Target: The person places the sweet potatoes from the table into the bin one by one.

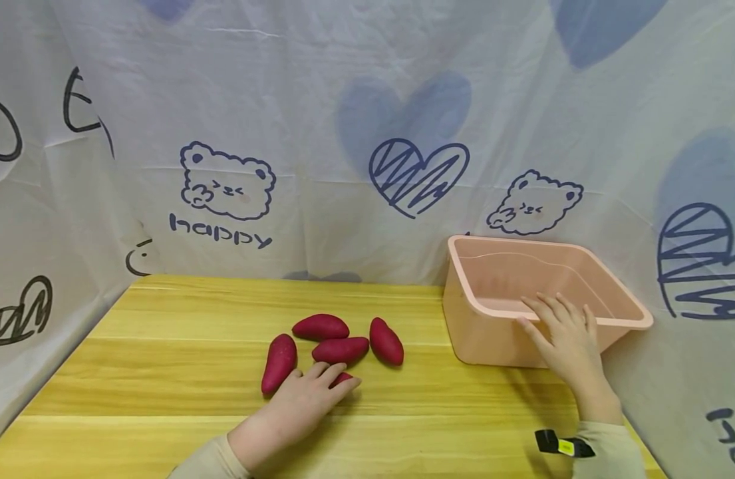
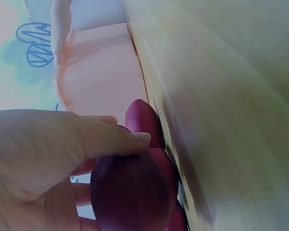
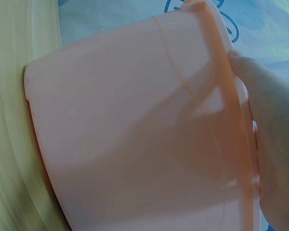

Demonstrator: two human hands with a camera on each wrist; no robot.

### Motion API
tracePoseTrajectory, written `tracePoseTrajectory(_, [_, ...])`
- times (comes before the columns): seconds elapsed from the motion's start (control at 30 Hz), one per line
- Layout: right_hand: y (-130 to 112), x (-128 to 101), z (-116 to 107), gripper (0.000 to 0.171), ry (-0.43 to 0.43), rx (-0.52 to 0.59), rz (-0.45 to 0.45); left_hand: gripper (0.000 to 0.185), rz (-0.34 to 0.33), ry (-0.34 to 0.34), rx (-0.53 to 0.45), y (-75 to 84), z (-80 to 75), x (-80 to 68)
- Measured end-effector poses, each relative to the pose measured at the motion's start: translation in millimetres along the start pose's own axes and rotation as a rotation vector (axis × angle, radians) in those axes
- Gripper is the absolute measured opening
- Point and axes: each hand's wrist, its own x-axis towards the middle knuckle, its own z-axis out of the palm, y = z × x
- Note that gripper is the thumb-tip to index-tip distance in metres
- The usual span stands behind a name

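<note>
Grabbing stage: my left hand (image 1: 304, 399) has fingers curled round a small purple-red sweet potato (image 2: 130, 192) mid-surface, near the front edge. Right hand (image 1: 567, 339) grips the pink plastic tub's (image 1: 493, 332) rim by the right edge. Next I'd guess lift.

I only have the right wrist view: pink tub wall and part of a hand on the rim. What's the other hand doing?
Observer: The left hand grips a purple sweet potato on the wooden table.
Operator: Any more potatoes?
Observer: Four more lie just beyond that hand.
Operator: Anything in the tub?
Observer: The pink tub looks empty; the right hand holds its near rim.
</note>
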Motion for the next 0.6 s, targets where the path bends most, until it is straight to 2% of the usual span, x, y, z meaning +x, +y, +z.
tracePoseTrajectory(0.17, [0.4,0.0,0.0,0.047,0.000,0.000,-0.001,0.048,-0.002,0.007,0.003,0.2,-1.8,2.3])
tracePoseTrajectory(0.47, [-0.1,0.1,-0.6,0.047,-0.004,-0.002,0.000,0.053,0.003,-0.028,-0.005,-1.6,-6.8,9.6])
tracePoseTrajectory(0.6, [-0.1,0.3,0.1,0.047,-0.004,0.000,0.000,0.054,0.011,-0.016,-0.002,-2.6,-9.7,13.3])
